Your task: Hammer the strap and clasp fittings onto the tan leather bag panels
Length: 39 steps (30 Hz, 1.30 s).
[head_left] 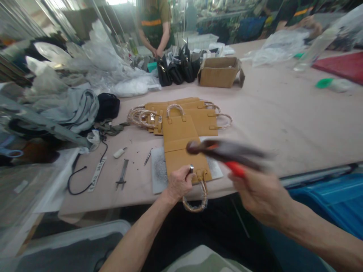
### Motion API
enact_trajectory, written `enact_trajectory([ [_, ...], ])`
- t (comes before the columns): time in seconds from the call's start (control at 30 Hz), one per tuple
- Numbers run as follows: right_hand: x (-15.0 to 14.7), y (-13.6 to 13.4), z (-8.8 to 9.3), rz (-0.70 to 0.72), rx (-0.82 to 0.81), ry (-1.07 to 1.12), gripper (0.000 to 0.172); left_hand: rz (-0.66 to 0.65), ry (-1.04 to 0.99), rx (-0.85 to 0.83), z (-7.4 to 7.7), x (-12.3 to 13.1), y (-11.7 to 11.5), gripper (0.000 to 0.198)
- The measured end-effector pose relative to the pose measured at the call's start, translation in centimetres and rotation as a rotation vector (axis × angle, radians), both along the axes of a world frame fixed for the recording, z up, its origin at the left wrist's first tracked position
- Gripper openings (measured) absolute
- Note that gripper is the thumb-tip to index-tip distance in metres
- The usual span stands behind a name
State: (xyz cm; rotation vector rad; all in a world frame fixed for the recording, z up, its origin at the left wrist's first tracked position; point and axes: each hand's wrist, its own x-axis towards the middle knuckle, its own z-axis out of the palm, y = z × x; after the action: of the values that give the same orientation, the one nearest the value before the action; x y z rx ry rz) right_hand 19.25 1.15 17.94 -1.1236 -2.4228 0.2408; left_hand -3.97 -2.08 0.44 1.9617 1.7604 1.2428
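In my left hand [180,183] a short metal punch [191,168] is pinched upright over a tan bag panel [181,132]. The panel's near handle [195,207], wrapped in clear film, hangs past the table edge. A grey slab [159,170], darkly speckled, lies beneath the panel. My right hand [255,192] is closed around the red grip of a hammer [227,149]. Smeared by motion, the hammer's dark head is raised to the right of the punch. More tan bag panels [204,117] with wrapped handles are stacked behind.
Left of the slab lie calipers [122,175], a thin metal tool [148,157] and a black cord [74,193]. Black bags [176,71] and a cardboard box [218,73] stand farther back. A person's hands [157,53] work across the table. A blue bin [334,200] stands right.
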Motion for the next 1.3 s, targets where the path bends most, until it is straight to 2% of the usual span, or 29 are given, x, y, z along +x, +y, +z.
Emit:
enact_trajectory([
  [0.07,0.2,0.3,-0.9,0.061,-0.126,-0.234,0.033,0.004,0.009,-0.013,0.0,0.0,-0.1,0.007],
  [0.1,0.3,0.5,-1.1,0.054,-0.141,-0.267,0.034,0.001,0.01,-0.013,0.1,0.0,-0.1,0.007],
  [0.2,0.3,0.5,-0.9,-0.042,0.025,-0.049,0.036,-0.015,0.011,0.0,0.1,0.0,-0.1,0.007],
  [0.27,0.2,0.3,-0.9,-0.021,0.115,0.024,0.038,-0.013,0.017,0.002,0.1,0.0,-0.1,0.007],
  [0.37,0.2,0.4,-1.5,0.078,-0.047,-0.184,0.034,-0.006,0.019,-0.013,0.0,0.0,-0.1,0.007],
  [0.43,0.0,1.0,-1.9,0.022,-0.2,-0.237,0.03,-0.015,0.015,-0.011,-0.1,0.0,-0.1,0.007],
  [0.5,-0.9,1.9,-2.6,-0.067,-0.276,-0.184,0.03,-0.031,0.005,-0.001,-0.1,-0.1,-0.1,0.006],
  [0.6,-3.3,3.5,-5.2,-0.106,-0.373,-0.196,0.029,-0.062,-0.042,-0.024,0.1,-0.6,-0.1,0.006],
  [0.7,-5.7,4.9,-9.1,-0.137,-0.467,-0.295,0.021,-0.112,-0.099,-0.09,0.3,-1.0,-0.2,0.009],
  [0.8,-6.8,5.6,-12.2,-0.171,-0.505,-0.302,0.029,-0.131,-0.172,-0.158,0.3,-1.0,0.0,0.009],
  [0.87,-6.8,5.6,-13.1,-0.181,-0.516,-0.293,0.034,-0.043,-0.351,-0.189,0.3,-1.0,0.3,0.011],
  [0.93,-6.6,5.6,-13.2,-0.179,-0.521,-0.29,0.036,0.135,-0.653,-0.179,0.7,-1.5,0.7,0.019],
  [1.0,-6.4,5.6,-13.1,-0.179,-0.525,-0.293,0.036,0.284,-0.878,-0.154,1.3,-3.1,0.9,0.028],
  [1.03,-6.4,5.6,-13.1,-0.181,-0.53,-0.296,0.036,0.335,-0.901,-0.15,1.7,-4.3,0.8,0.031],
  [1.1,-6.4,5.7,-13.0,-0.194,-0.54,-0.305,0.036,0.419,-0.743,-0.199,2.6,-7.6,0.4,0.032],
  [1.23,-6.6,5.8,-13.1,-0.204,-0.549,-0.318,0.033,0.675,-0.021,-0.462,3.8,-14.7,-0.8,0.029],
  [1.3,-6.6,5.8,-13.0,-0.201,-0.545,-0.321,0.034,0.731,0.299,-0.616,3.9,-17.0,-1.3,0.029],
])
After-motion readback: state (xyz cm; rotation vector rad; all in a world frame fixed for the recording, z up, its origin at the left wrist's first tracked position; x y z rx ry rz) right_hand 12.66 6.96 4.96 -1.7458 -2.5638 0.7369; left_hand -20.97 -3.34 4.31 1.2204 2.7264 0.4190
